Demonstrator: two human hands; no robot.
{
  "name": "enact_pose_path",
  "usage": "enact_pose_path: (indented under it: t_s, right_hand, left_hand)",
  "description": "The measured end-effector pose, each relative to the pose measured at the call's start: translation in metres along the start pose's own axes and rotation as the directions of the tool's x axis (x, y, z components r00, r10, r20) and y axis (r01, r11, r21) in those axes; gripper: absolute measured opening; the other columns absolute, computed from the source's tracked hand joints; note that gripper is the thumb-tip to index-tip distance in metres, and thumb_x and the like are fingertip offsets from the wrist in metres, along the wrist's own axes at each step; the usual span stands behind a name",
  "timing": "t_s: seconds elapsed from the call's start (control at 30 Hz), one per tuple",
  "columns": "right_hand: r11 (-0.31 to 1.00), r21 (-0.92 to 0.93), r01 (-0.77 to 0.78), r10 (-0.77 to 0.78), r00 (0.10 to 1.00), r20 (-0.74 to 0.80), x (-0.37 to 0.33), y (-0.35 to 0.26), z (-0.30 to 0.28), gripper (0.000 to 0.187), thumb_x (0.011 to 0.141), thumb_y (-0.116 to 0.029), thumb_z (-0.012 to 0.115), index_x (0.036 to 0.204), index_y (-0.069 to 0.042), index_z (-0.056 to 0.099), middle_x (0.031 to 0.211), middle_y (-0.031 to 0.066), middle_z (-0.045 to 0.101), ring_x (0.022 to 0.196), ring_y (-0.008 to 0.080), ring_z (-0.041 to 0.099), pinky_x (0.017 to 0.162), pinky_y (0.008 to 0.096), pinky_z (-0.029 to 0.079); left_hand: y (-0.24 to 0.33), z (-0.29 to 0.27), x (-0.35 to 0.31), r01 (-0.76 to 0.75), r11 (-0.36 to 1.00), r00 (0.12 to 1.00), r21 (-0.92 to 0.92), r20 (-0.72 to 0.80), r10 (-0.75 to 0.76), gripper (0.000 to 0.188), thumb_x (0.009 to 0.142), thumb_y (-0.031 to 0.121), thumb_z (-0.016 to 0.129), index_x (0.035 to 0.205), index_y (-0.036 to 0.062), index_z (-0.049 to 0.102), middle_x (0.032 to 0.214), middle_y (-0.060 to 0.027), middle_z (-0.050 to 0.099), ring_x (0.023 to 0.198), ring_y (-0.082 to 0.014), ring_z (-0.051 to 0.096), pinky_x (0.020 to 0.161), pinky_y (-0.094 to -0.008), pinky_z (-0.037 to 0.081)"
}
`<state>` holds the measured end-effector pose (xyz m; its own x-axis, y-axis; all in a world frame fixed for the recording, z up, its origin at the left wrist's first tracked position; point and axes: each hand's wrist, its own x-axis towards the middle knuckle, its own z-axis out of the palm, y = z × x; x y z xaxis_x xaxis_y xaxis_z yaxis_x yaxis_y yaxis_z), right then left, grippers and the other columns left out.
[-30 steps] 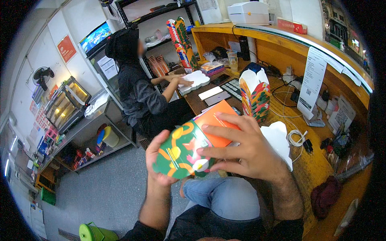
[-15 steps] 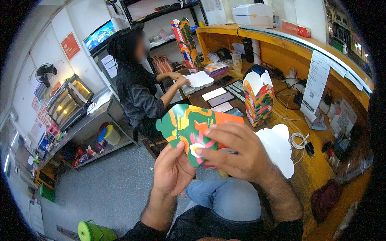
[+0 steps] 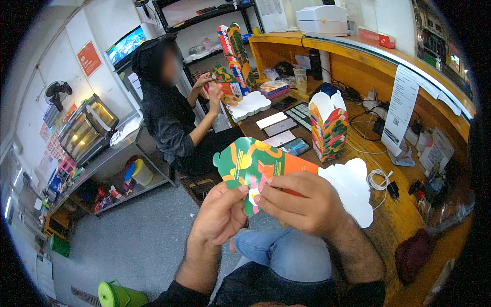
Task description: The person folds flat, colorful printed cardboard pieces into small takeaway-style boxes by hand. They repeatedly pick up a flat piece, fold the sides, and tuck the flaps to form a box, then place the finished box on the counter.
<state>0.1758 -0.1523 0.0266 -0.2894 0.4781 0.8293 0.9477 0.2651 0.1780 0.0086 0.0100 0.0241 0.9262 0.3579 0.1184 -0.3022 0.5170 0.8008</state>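
Observation:
A printed cardboard food carton [image 3: 250, 161], green with an orange panel, is held tilted above my lap. Its lower edge is pinched between the thumb and fingers of my left hand [image 3: 221, 212]. My right hand [image 3: 309, 204] grips the same carton from the right, with its fingertips on the printed face close to the left thumb. Just beyond my right hand, white-sided carton blanks [image 3: 350, 187] lie on the wooden desk. A stack of nested printed cartons [image 3: 329, 133] stands upright behind them.
A co-worker [image 3: 171, 107] sits at the far left of the desk, handling another printed carton [image 3: 225, 79]. White blanks [image 3: 250, 106], phones [image 3: 276, 127] and a keyboard [image 3: 300, 115] lie between us. A coiled white cable [image 3: 378, 180] is at right. A green bin [image 3: 121, 295] stands on the floor.
The carton has shifted slightly right and turned. My right fingers have closed onto it, and my left hand has moved a little right. The co-worker's hands have risen from the white blanks with a carton.

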Motion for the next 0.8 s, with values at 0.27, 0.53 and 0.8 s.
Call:
enact_pose_path:
  t_s: [0.27, 0.53, 0.8]
  right_hand:
    - [0.998, -0.047, -0.037, 0.031, 0.992, -0.126, -0.003, -0.003, 0.0, 0.028, 0.077, -0.02, 0.084, 0.105, -0.017, 0.083, 0.112, -0.0009, 0.068, 0.099, 0.0199, 0.063, 0.08, 0.0346, 0.055]
    - [0.687, 0.531, -0.497, 0.574, 0.818, 0.024, 0.001, -0.008, 0.011, 0.019, 0.087, -0.019, 0.091, 0.102, -0.011, 0.082, 0.106, 0.0093, 0.055, 0.102, 0.024, 0.064, 0.08, 0.0364, 0.058]
    - [0.609, 0.633, -0.479, 0.61, 0.792, 0.013, 0.006, -0.007, 0.009, 0.012, 0.087, -0.01, 0.086, 0.095, -0.004, 0.078, 0.112, 0.0126, 0.053, 0.105, 0.0256, 0.063, 0.096, 0.0389, 0.056]
  left_hand:
    - [-0.002, -0.001, -0.003, -0.146, 0.93, 0.978, 0.338, -0.09, 0.187, 0.028, 0.102, 0.004, 0.074, 0.128, -0.0069, 0.07, 0.121, -0.0148, 0.078, 0.108, -0.0178, 0.074, 0.098, -0.0345, 0.058]
    - [-0.03, 0.003, -0.007, -0.328, 0.821, 0.888, 0.467, -0.143, 0.437, 0.031, 0.101, -0.002, 0.071, 0.131, -0.0066, 0.065, 0.127, -0.0169, 0.076, 0.112, -0.0255, 0.076, 0.099, -0.0411, 0.062]
    - [-0.042, 0.008, -0.007, -0.394, 0.879, 0.876, 0.267, -0.181, 0.447, 0.044, 0.107, 0.015, 0.067, 0.147, 0.0003, 0.055, 0.137, -0.0171, 0.071, 0.121, -0.0295, 0.073, 0.104, -0.0464, 0.061]
